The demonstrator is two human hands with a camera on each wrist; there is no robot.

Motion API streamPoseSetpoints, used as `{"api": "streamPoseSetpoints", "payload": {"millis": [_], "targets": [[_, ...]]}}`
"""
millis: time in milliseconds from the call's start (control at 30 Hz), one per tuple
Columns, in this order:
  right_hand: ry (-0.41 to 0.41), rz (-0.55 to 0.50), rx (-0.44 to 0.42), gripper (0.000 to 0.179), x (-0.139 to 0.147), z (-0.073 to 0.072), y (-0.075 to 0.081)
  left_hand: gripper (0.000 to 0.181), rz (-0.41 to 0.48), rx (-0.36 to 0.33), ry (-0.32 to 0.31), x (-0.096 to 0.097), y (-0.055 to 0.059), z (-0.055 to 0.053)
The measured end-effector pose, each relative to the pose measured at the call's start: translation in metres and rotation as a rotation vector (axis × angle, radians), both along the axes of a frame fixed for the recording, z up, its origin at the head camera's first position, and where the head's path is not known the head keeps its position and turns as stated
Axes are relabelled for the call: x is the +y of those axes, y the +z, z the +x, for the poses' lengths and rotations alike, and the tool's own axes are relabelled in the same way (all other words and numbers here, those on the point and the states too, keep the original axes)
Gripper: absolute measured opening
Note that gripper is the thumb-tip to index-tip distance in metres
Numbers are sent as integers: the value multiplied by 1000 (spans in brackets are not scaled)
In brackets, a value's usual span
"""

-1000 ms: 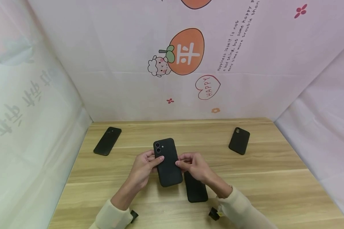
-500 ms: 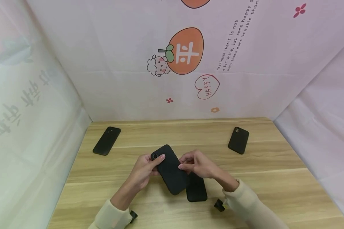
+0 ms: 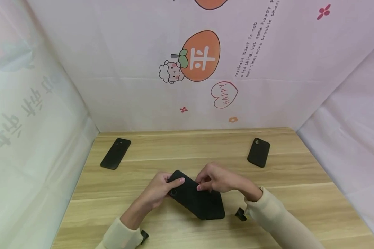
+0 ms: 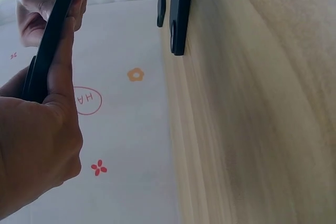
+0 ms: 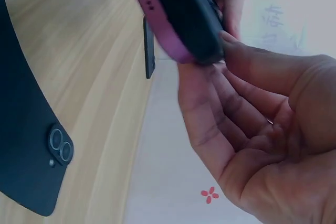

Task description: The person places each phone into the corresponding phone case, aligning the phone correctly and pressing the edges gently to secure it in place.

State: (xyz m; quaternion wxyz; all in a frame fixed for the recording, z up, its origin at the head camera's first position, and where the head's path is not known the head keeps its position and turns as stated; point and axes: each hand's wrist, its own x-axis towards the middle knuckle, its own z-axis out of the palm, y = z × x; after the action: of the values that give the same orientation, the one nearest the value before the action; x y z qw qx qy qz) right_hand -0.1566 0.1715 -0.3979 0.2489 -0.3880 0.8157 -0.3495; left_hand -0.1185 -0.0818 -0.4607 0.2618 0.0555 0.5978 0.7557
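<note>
A pink-edged phone (image 5: 163,30) shows along one side of a black phone case (image 3: 188,197), which is tilted above the table. My left hand (image 3: 159,190) grips the camera end, thumb across the back and fingers beneath. At the corner and edge on the other side, my right hand (image 3: 218,177) pinches the case, its thumb on the black back and fingers under the pink rim. In the right wrist view the case's lower corner stands out past that rim. Under the held phone, partly covered in the head view, lies another black phone-shaped piece (image 3: 217,209) with two lens rings.
One black phone-shaped piece (image 3: 116,154) lies at the back left of the wooden table (image 3: 162,145), and a shorter one (image 3: 259,153) at the back right. Printed white cloth (image 3: 137,86) hangs behind and at both sides.
The cased phone has swung from nearly upright to a slant, its free end dropping toward the right over the lying black piece. Both hands keep hold; the right wrist has moved slightly rightward.
</note>
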Motion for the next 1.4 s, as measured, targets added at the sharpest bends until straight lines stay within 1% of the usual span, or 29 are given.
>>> {"api": "streamPoseSetpoints", "payload": {"millis": [67,133,267,333,467,600,800,933,1167,1267,1400], "targets": [[-1,26,7,14,-1,0,1,33,5,5,-8,0,-1,1],[-16,30,38,13,-2,0,1,33,6,23,4,-1,-1,1],[-85,-4,140,10,-3,-1,-1,33,2,48,74,-2,2,2],[-137,-24,168,12,-3,-1,-2,33,8,47,110,-1,3,2],[-233,-66,172,15,-3,-1,-6,32,33,38,169,0,5,4],[-318,-108,172,14,-3,0,-9,32,39,42,231,2,6,5],[-404,-134,159,14,2,-1,-12,28,36,36,324,3,7,6],[-455,-147,129,15,6,-2,-15,27,64,15,367,2,9,7],[-598,-211,-17,21,10,-2,-21,32,103,1,436,-1,9,8],[-644,-250,-74,25,10,-2,-23,32,118,4,447,-2,9,7],[-673,-287,-132,27,11,-3,-26,31,122,5,451,-1,8,7]]}}
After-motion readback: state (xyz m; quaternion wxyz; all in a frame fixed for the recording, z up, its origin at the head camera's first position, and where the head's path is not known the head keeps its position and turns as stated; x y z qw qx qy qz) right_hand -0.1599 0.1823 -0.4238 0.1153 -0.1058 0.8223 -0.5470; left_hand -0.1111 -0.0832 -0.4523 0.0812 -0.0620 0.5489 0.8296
